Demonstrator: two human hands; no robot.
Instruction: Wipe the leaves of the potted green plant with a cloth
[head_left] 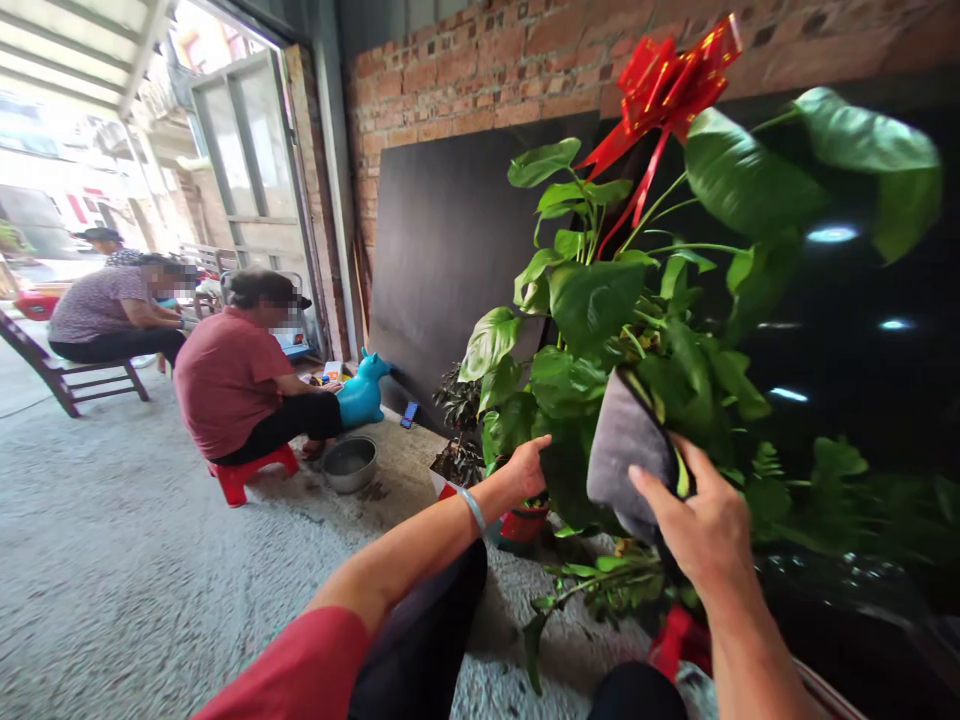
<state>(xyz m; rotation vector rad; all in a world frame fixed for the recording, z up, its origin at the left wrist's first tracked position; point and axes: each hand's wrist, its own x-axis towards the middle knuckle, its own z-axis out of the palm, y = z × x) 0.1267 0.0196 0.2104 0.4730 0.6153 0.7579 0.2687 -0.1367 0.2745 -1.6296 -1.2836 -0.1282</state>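
Note:
A grey cloth (630, 455) with a dark, green-edged side is gripped in my right hand (705, 510), thumb on its front. It hangs against the leaves of a tall potted plant (596, 305) tied with a red bow (660, 90). On the plant's left side, my left hand (527, 470) holds the edge of a large green leaf (568, 465), with the thumb over the front. The fingers behind that leaf are partly hidden. Below my left hand shows a red pot (523, 524). Lower stems and leaves (600, 580) spread near the floor.
Dark panels (442, 250) lean on the brick wall (465, 75) behind the plant. A smaller potted plant (459, 410) stands to the left. Farther left are a metal basin (350, 464), a blue animal figure (364, 392) and a seated person (236, 370) on a red stool (251, 472).

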